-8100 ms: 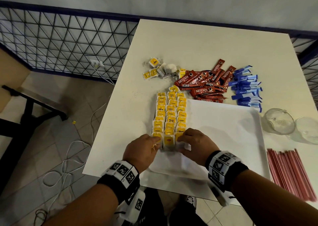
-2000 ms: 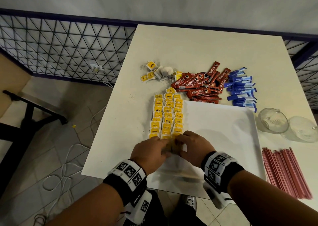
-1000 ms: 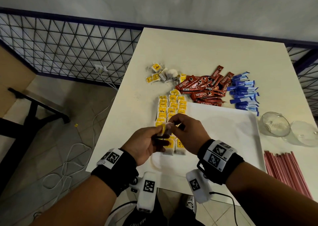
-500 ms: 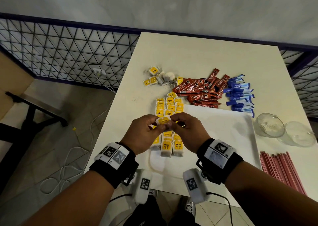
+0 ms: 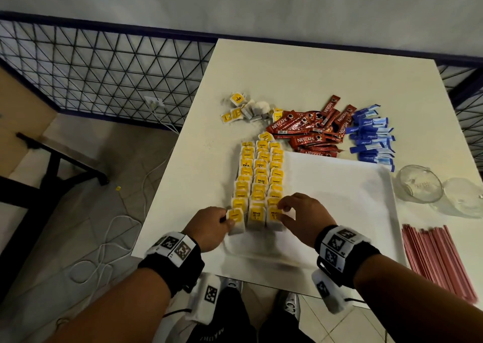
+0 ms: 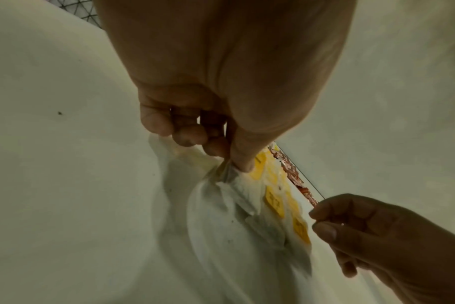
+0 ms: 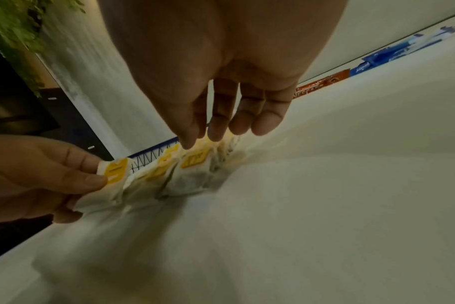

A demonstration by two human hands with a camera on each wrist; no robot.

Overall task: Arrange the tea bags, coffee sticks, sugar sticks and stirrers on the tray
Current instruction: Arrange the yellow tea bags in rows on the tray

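A white tray [image 5: 339, 199] lies on the white table, with yellow-tagged tea bags [image 5: 260, 175] in three columns along its left side. My left hand [image 5: 226, 218] pinches one tea bag [image 5: 236, 222] by its tag at the near end of the left column; the left wrist view shows the same pinch [image 6: 229, 164]. My right hand [image 5: 283, 212] hovers over the near end of the right column, its fingertips [image 7: 189, 145] touching the top of the last bag [image 7: 192, 162]. It holds nothing that I can see.
Loose tea bags [image 5: 245, 108], red coffee sticks [image 5: 308, 131] and blue sugar sticks [image 5: 371, 139] lie beyond the tray. Two glass cups [image 5: 418, 183] stand at its right, with red stirrers [image 5: 439, 261] nearer. The table's near edge runs just below my wrists.
Both hands held a tea bag up above the rows; now they have dropped to the tray's near end. The left hand alone keeps the bag at the left column.
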